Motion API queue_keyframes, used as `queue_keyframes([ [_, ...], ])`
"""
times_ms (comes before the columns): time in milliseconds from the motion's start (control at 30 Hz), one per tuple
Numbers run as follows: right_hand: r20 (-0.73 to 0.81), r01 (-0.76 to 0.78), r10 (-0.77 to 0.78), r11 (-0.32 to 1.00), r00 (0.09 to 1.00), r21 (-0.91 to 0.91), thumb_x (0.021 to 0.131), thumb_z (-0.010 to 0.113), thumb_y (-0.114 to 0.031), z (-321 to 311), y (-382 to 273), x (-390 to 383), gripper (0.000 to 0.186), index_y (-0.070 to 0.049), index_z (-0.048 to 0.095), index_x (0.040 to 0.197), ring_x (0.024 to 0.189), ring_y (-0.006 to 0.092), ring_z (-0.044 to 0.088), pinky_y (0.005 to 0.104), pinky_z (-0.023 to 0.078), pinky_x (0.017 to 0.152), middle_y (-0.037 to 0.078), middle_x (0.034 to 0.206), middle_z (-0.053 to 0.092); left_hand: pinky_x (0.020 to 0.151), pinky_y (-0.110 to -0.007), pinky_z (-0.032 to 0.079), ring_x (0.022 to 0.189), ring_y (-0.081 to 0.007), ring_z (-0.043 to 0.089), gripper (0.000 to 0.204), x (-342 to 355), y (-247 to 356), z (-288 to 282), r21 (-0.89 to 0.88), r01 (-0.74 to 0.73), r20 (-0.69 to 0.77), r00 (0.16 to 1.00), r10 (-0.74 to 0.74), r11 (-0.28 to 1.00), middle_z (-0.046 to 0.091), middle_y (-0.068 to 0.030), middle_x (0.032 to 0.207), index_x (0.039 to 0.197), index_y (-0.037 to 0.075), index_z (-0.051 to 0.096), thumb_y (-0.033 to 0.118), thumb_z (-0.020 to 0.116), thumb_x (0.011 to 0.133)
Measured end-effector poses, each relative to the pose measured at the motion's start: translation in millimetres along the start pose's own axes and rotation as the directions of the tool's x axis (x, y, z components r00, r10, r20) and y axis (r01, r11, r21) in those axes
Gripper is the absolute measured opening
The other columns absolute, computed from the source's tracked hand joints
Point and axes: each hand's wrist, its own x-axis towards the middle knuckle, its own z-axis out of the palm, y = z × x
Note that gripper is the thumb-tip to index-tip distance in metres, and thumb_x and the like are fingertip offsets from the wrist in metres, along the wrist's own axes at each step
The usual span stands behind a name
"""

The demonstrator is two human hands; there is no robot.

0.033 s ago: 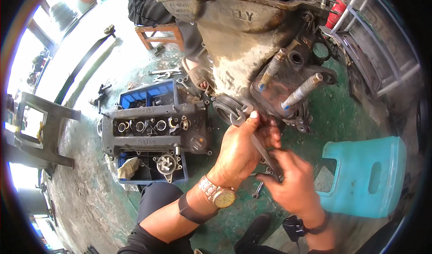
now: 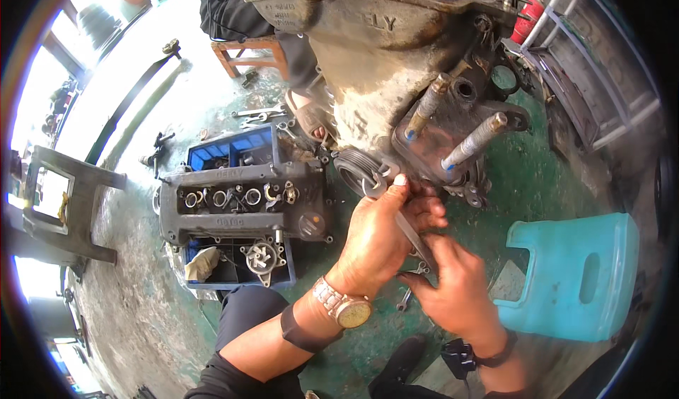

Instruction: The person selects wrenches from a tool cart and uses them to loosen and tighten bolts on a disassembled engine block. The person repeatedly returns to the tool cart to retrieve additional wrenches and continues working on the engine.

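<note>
My left hand [image 2: 378, 240] is closed on a steel open-end wrench [image 2: 410, 233], its thumb near jaws that lie by a ribbed pulley [image 2: 349, 170] low on a large grimy engine [image 2: 368, 53]. What the jaws engage is hard to tell. My right hand [image 2: 456, 286] grips the wrench's handle below. Two upright threaded posts [image 2: 472, 144] stick out from a plate on the engine, right of my hands. A black valve cover [image 2: 198, 222] lies at the left across blue bins [image 2: 223, 153], with a small metal housing [image 2: 262, 261] in the lower bin.
Spanners [image 2: 258, 114] lie on the floor beyond the bins. Another person's foot [image 2: 315, 123] is beside the engine, near a wooden stool [image 2: 247, 45]. A teal plastic stool [image 2: 552, 261] is at right, a grey stool [image 2: 71, 169] at left, a metal rack [image 2: 601, 74] behind right.
My right hand has shifted very slightly leftward on the wrench, and the fingers of my left hand have moved a little. The engine and the parts around it look the same.
</note>
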Motion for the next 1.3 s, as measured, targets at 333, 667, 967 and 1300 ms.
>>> queue_keyframes([
  [333,-0.107,-0.075,0.072,0.997,0.992,-0.027,0.084,0.058,0.0,-22,16,-2,0.017,0.004,0.063,0.099,0.065,0.0354,0.057,0.0374,0.045,0.058,0.019,0.079,0.058,0.078,-0.033,0.053,0.082,-0.0144,0.063,0.022,3,1,7,0.201,-0.286,0.072,0.958,0.277,0.937,0.065,-0.0026,0.091,0.101,0.004,0.061,0.018,0.072,0.087],
  [667,-0.146,-0.242,0.304,0.91,0.941,0.336,0.098,0.053,-0.021,-43,51,-2,0.029,0.006,0.065,0.099,0.057,0.0068,0.043,0.0233,0.034,0.052,0.0,0.063,0.048,0.045,-0.029,0.046,0.05,-0.015,0.053,0.023,-2,43,14,0.373,-0.428,-0.007,0.886,0.463,0.824,0.058,-0.0073,0.068,0.084,0.003,0.058,0.024,0.06,0.095],
  [967,-0.227,-0.193,0.26,0.941,0.939,0.279,0.096,0.055,-0.018,-41,53,7,0.026,0.006,0.064,0.097,0.057,0.0083,0.045,0.0236,0.035,0.052,0.002,0.063,0.05,0.043,-0.026,0.037,0.048,-0.0119,0.047,0.025,-13,51,31,0.513,-0.48,0.177,0.871,0.459,0.712,0.054,-0.0027,0.072,0.107,0.008,0.056,0.03,0.047,0.1],
  [1300,-0.254,-0.197,0.247,0.958,0.935,0.208,0.096,0.056,-0.02,-45,56,2,0.028,0.006,0.065,0.103,0.059,0.0074,0.043,0.0228,0.033,0.053,0.001,0.066,0.05,0.042,-0.026,0.037,0.048,-0.0125,0.047,0.028,-18,51,38,0.579,-0.527,0.232,0.838,0.493,0.622,0.057,-0.006,0.078,0.104,0.006,0.058,0.032,0.056,0.096],
])
